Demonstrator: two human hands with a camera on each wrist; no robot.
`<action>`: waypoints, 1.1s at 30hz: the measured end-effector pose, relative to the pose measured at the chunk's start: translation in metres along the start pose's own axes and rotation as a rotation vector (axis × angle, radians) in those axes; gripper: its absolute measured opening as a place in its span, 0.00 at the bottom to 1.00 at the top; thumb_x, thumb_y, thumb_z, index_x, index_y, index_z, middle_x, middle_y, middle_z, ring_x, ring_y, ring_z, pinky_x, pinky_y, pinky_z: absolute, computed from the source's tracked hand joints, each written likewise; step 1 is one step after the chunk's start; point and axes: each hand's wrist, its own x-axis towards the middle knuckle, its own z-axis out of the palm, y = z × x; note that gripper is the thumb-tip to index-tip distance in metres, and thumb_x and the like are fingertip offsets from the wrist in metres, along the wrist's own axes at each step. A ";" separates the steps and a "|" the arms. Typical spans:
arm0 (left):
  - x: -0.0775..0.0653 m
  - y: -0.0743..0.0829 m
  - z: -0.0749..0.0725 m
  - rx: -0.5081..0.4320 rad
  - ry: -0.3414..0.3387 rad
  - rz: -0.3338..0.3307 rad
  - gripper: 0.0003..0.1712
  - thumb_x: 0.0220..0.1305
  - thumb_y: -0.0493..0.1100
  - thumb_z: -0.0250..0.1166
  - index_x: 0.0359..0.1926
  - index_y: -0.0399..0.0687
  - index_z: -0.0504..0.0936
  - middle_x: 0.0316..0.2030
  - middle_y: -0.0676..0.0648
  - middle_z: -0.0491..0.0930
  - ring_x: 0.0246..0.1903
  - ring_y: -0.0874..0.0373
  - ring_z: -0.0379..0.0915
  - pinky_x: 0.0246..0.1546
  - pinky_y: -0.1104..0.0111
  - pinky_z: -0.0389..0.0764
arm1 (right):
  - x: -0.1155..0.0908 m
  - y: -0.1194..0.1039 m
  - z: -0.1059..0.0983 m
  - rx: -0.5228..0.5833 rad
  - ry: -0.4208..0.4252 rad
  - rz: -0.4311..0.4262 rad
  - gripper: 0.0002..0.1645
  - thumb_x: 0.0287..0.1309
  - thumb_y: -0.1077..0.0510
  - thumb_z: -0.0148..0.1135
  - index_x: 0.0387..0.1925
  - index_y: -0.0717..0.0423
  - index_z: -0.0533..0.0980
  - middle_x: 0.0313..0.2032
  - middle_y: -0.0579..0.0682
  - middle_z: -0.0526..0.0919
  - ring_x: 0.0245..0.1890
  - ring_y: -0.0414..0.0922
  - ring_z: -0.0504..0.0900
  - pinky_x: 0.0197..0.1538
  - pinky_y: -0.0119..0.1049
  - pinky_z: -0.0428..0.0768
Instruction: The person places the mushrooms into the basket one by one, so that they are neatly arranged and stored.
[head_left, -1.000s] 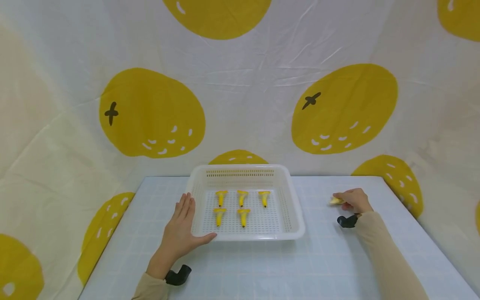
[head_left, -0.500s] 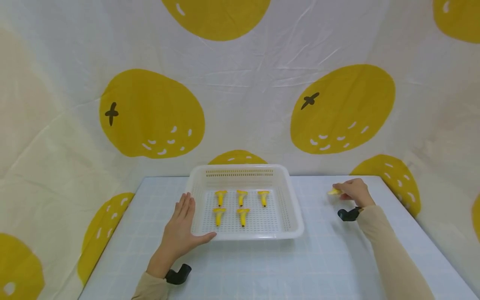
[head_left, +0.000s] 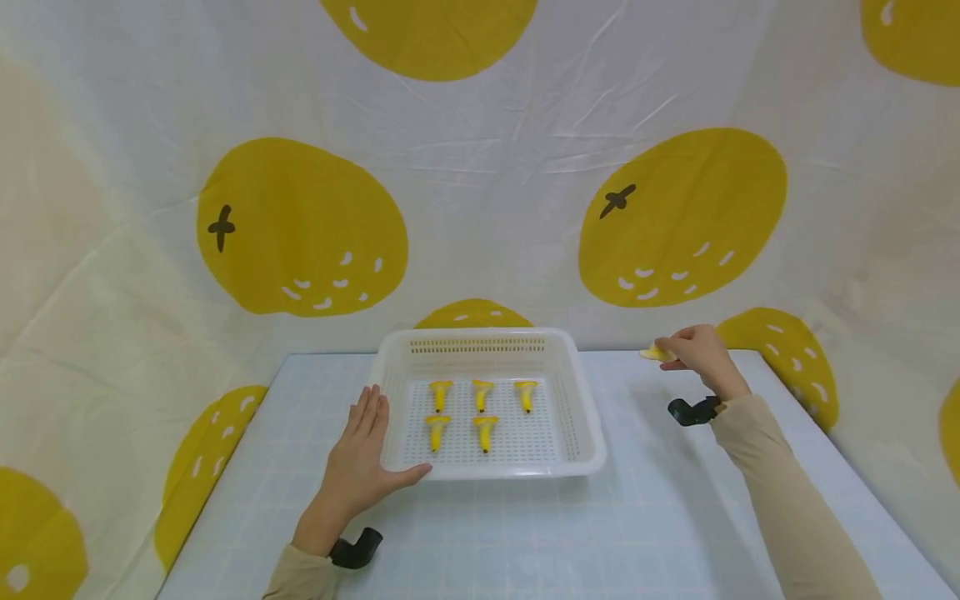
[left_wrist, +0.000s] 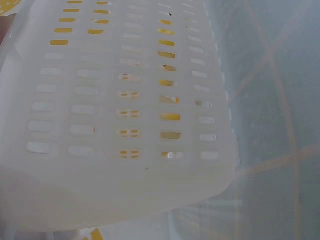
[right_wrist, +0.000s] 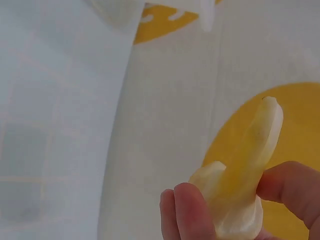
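Observation:
In the head view my right hand (head_left: 701, 357) is raised over the far right of the table. It pinches a small peeled banana (head_left: 657, 353), likely a toy. The right wrist view shows this banana (right_wrist: 250, 155) between thumb and fingers, its pale flesh pointing up and peel flaps spread near the fingertips. My left hand (head_left: 356, 462) lies against the left side of a white plastic basket (head_left: 592, 442), fingers straight and thumb out along the front rim. Several similar yellow bananas (head_left: 486, 433) lie inside in two rows. In the left wrist view the slotted basket wall (left_wrist: 110, 170) fills most of the frame.
A pale checked cloth covers the table (head_left: 525, 542). Behind it hangs a white curtain (head_left: 495, 233) printed with big yellow fruit. A black wrist mount (head_left: 693, 411) sits on the right wrist, another black mount (head_left: 357, 548) on the left.
My right hand has lifted the banana up off the table and moved it slightly back and left. The left hand and the basket have stayed in place.

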 end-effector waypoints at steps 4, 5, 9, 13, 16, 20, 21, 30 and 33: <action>0.000 0.000 -0.001 -0.010 -0.009 0.003 0.73 0.38 0.83 0.57 0.69 0.30 0.52 0.72 0.37 0.44 0.72 0.46 0.36 0.69 0.56 0.47 | -0.005 -0.019 0.003 -0.017 0.025 -0.050 0.30 0.62 0.44 0.56 0.43 0.71 0.75 0.40 0.63 0.80 0.31 0.50 0.83 0.57 0.66 0.65; 0.000 0.000 -0.002 -0.012 -0.014 0.002 0.73 0.38 0.83 0.57 0.69 0.30 0.52 0.72 0.37 0.44 0.72 0.46 0.36 0.69 0.56 0.48 | -0.006 -0.024 0.004 -0.021 0.030 -0.062 0.29 0.62 0.44 0.56 0.43 0.70 0.75 0.39 0.63 0.80 0.31 0.49 0.82 0.56 0.63 0.67; 0.000 -0.001 -0.002 -0.013 -0.035 -0.004 0.73 0.38 0.83 0.57 0.70 0.30 0.51 0.72 0.38 0.43 0.72 0.47 0.35 0.69 0.55 0.49 | -0.012 -0.040 0.009 -0.019 0.040 -0.126 0.26 0.62 0.47 0.56 0.42 0.70 0.76 0.38 0.62 0.79 0.32 0.51 0.81 0.50 0.52 0.78; 0.000 -0.001 -0.002 -0.010 -0.023 -0.004 0.73 0.38 0.83 0.57 0.69 0.30 0.51 0.72 0.37 0.43 0.72 0.46 0.35 0.70 0.57 0.47 | -0.013 -0.056 0.015 -0.032 0.045 -0.171 0.24 0.61 0.47 0.57 0.40 0.67 0.76 0.36 0.59 0.79 0.34 0.52 0.79 0.44 0.45 0.82; -0.001 -0.001 -0.002 -0.009 -0.007 0.004 0.73 0.38 0.82 0.58 0.69 0.30 0.52 0.72 0.37 0.44 0.72 0.46 0.36 0.70 0.59 0.44 | -0.014 -0.068 0.020 -0.032 0.053 -0.194 0.22 0.60 0.48 0.58 0.39 0.66 0.76 0.35 0.58 0.79 0.34 0.51 0.77 0.42 0.43 0.82; 0.000 0.000 -0.002 -0.014 -0.003 0.007 0.73 0.38 0.82 0.59 0.69 0.30 0.52 0.72 0.37 0.45 0.72 0.46 0.37 0.70 0.59 0.44 | -0.015 -0.080 0.028 0.001 0.039 -0.228 0.19 0.57 0.50 0.60 0.37 0.65 0.76 0.35 0.58 0.79 0.34 0.51 0.76 0.39 0.39 0.81; 0.000 0.000 -0.002 -0.017 -0.007 0.006 0.73 0.38 0.82 0.59 0.69 0.30 0.52 0.72 0.37 0.44 0.72 0.46 0.36 0.70 0.59 0.44 | -0.016 -0.083 0.030 0.016 0.029 -0.237 0.18 0.57 0.51 0.60 0.36 0.65 0.76 0.34 0.58 0.79 0.34 0.51 0.75 0.39 0.38 0.81; 0.001 0.000 -0.001 -0.005 -0.020 -0.004 0.73 0.38 0.83 0.57 0.70 0.31 0.51 0.72 0.38 0.43 0.72 0.47 0.35 0.69 0.56 0.48 | -0.015 -0.102 0.055 0.074 -0.109 -0.310 0.12 0.54 0.56 0.64 0.33 0.63 0.79 0.33 0.56 0.81 0.34 0.52 0.76 0.44 0.44 0.80; 0.001 0.000 -0.001 -0.008 -0.010 0.001 0.73 0.38 0.82 0.58 0.69 0.31 0.52 0.72 0.38 0.44 0.72 0.47 0.36 0.70 0.57 0.47 | -0.014 -0.108 0.063 0.062 -0.144 -0.323 0.10 0.54 0.56 0.64 0.32 0.61 0.79 0.34 0.55 0.81 0.35 0.51 0.77 0.44 0.43 0.80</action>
